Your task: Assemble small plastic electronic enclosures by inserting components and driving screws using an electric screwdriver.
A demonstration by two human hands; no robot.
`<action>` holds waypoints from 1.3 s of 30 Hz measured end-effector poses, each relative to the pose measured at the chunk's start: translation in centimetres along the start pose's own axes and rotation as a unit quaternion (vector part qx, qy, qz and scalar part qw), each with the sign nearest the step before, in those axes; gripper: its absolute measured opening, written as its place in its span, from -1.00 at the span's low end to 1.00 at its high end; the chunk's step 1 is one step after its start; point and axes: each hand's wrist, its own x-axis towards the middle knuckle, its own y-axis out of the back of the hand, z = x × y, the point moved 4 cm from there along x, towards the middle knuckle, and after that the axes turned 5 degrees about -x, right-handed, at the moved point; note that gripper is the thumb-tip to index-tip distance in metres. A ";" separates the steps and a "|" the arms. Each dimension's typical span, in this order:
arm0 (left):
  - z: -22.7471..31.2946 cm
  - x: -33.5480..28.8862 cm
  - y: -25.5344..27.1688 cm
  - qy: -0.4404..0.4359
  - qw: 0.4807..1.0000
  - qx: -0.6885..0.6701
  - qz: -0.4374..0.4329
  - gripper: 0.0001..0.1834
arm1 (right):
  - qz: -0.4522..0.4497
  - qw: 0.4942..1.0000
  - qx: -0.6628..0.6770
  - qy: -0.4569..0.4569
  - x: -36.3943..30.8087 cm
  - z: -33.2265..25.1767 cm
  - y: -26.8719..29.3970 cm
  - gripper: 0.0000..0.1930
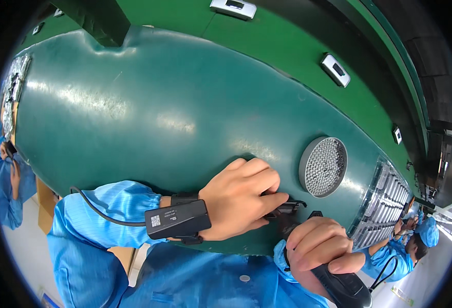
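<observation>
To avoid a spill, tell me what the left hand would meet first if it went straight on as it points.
Beyond the small black part at the left hand, probably the round grey tray, though height is unclear.

Smooth, glossy desk (195, 87); at three o'clock, a matt dish (303, 172) of shiny, metallic-looking beads (324, 168); past four, a glossy piece (289, 207); at eight, a cloth sleeve (108, 210).

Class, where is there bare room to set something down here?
Widest: the glossy green table between the dark green post, the bare left hand and the round grey dish of small beads. Narrower: the strip between that dish and rows of slim grey parts. Crowded: around the small black part, between left hand and bare right hand.
</observation>
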 end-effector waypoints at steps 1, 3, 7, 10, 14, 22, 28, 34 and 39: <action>-0.1 0.0 0.0 0.004 1.000 -0.002 -0.001 -0.36 | -0.001 1.000 0.000 -0.005 0.2 0.0 -0.1 -0.75; -0.1 -0.1 -0.1 0.005 1.000 -0.002 0.001 -0.38 | -0.001 1.000 0.002 -0.013 0.3 0.3 -0.5 -0.73; -0.2 0.0 -0.1 0.005 1.000 -0.006 -0.001 -0.40 | 0.034 0.999 -0.019 -0.010 0.6 0.5 -1.3 -0.45; -0.2 -0.2 -0.1 0.004 1.000 -0.006 0.009 -0.42 | 0.042 0.999 -0.018 -0.014 0.8 0.6 -1.5 -0.42; -0.1 -0.2 0.0 0.004 1.000 -0.006 0.010 -0.45 | 0.024 0.999 -0.028 -0.011 0.5 0.8 -1.2 -0.40; -0.3 -0.2 0.2 -0.020 0.999 0.001 0.037 -0.46 | -0.014 0.999 -0.031 -0.021 1.3 0.9 -2.0 -0.76; -0.7 -0.3 0.2 -0.018 0.999 0.002 0.031 -0.48 | -0.020 0.994 0.007 -0.107 1.9 1.0 -1.7 -0.78; -0.7 -0.4 0.1 -0.016 0.999 -0.006 0.034 -0.49 | -0.015 0.997 -0.039 -0.071 1.2 0.8 -1.7 -0.72; -0.7 -0.4 0.3 -0.011 0.999 -0.010 0.049 -0.49 | -0.059 0.992 -0.003 -0.115 2.3 -0.2 -2.6 -0.70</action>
